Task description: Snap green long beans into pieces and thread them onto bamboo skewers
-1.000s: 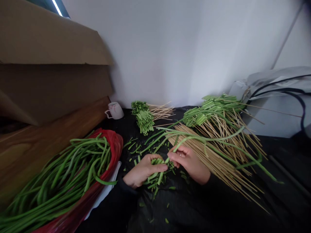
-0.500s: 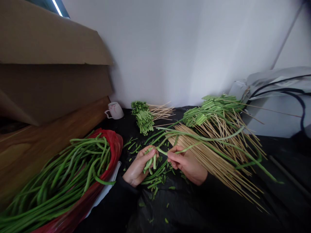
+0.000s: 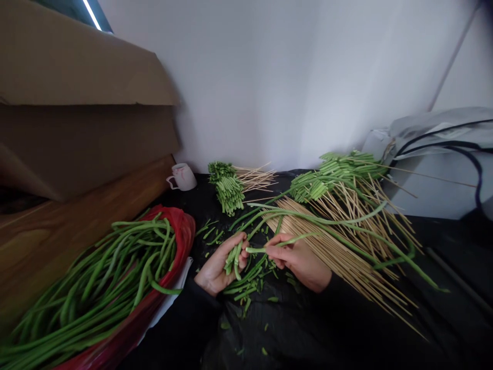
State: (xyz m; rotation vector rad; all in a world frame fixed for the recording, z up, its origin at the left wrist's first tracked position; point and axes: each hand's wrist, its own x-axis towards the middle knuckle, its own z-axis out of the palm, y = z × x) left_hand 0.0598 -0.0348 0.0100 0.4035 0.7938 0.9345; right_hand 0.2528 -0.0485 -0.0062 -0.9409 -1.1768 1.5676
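Note:
Short cut pieces of long bean (image 3: 233,260) lie in my left hand (image 3: 220,265), its fingers curled round them. My right hand (image 3: 299,259) pinches a long bean (image 3: 296,238) near its cut end, which points at my left fingertips. The rest of that bean runs off to the right. Under and between the hands, more cut bean pieces (image 3: 250,281) and scraps lie on a black plastic sheet (image 3: 246,344). Right of my right hand is a bundle of bare bamboo skewers (image 3: 339,252), with several whole long beans (image 3: 346,222) draped across it.
A red plastic bag (image 3: 184,231) full of long beans (image 3: 100,288) stands at the left. Skewered bean pieces are piled at the back middle (image 3: 229,192) and back right (image 3: 339,172). A white mug (image 3: 184,177) stands by a cardboard box (image 3: 88,139). Black cables (image 3: 462,149) hang at the right.
The bean in my right hand, whose end reached my left fingers, now has its end apart from the left hand's pieces. My left thumb has lifted and the left hand has turned slightly.

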